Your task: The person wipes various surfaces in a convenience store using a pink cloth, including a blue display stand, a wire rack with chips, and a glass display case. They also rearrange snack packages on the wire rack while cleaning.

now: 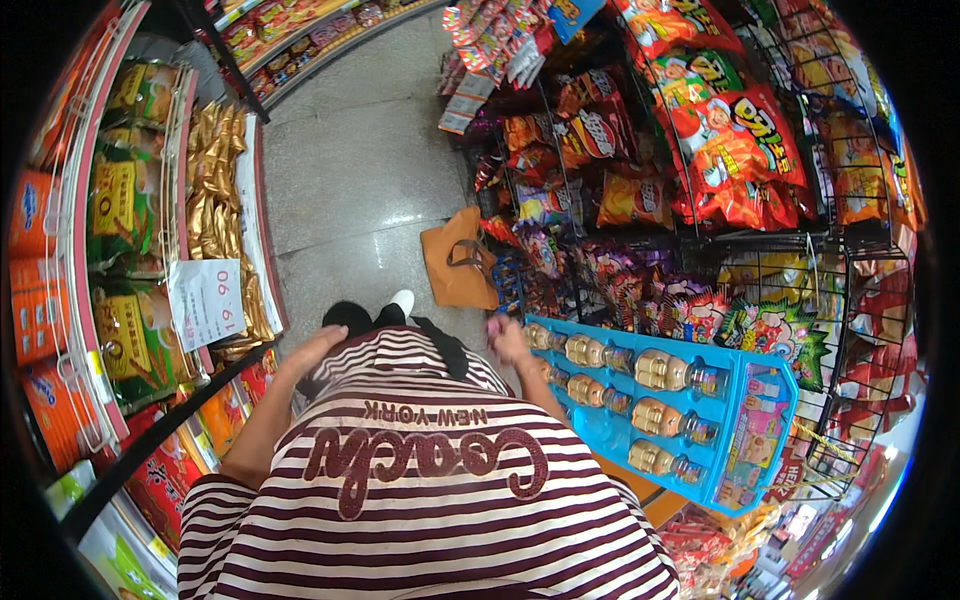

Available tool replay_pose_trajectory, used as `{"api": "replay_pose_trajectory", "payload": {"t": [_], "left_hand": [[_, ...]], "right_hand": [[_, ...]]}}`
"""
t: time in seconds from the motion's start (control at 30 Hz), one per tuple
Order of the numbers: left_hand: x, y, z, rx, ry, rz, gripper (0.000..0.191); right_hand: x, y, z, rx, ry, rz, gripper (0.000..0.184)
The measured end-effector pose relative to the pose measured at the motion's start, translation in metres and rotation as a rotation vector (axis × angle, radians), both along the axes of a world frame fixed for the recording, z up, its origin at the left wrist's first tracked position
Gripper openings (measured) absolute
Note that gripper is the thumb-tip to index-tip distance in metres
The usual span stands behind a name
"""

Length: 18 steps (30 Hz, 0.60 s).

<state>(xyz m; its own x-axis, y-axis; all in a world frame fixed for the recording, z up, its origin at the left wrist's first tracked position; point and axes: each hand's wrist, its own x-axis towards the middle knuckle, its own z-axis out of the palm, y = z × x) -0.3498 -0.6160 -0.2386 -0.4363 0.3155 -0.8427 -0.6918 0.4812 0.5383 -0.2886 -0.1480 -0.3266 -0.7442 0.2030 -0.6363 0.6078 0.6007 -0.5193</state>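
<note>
My left hand point(324, 348) hangs at my left side against the striped shirt, over the dark trousers, its fingers loosely stretched and nothing visible in it. On the other side my right hand point(507, 337) is curled around a small pink item point(493, 327), mostly hidden by the fingers. Just right of that hand stands a blue display tray point(637, 442) with rows of gold-coloured figure-shaped bottles point(664, 370). A brown tote bag point(457, 262) with dark handles lies on the floor ahead, beside the foot of the snack rack.
Black wire racks point(694, 187) with bagged snacks point(739, 142) rise on the right. Shelves with green packets point(124, 202), gold-wrapped packs point(217, 187) and a paper price sign point(206, 304) line the left. A grey tiled aisle floor point(337, 172) runs between them. More stocked shelves point(322, 37) stand beyond.
</note>
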Motion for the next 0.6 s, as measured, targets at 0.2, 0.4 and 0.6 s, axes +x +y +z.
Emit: {"api": "replay_pose_trajectory", "payload": {"t": [0.2, 0.4, 0.6], "left_hand": [[-0.073, 0.043, 0.063, -0.121, 0.09, -0.242, 0.079], [-0.133, 0.024, 0.021, 0.344, 0.28, -0.3, 0.063], [-0.239, 0.025, 0.016, 0.344, 0.205, -0.355, 0.064]], "right_hand": [[-0.121, -0.041, 0.094, 0.101, 0.499, 0.136, 0.033], [-0.155, -0.056, 0.106, -0.018, 0.64, -0.017, 0.043], [-0.251, -0.056, 0.227, 0.214, 1.082, -0.181, 0.04]]}}
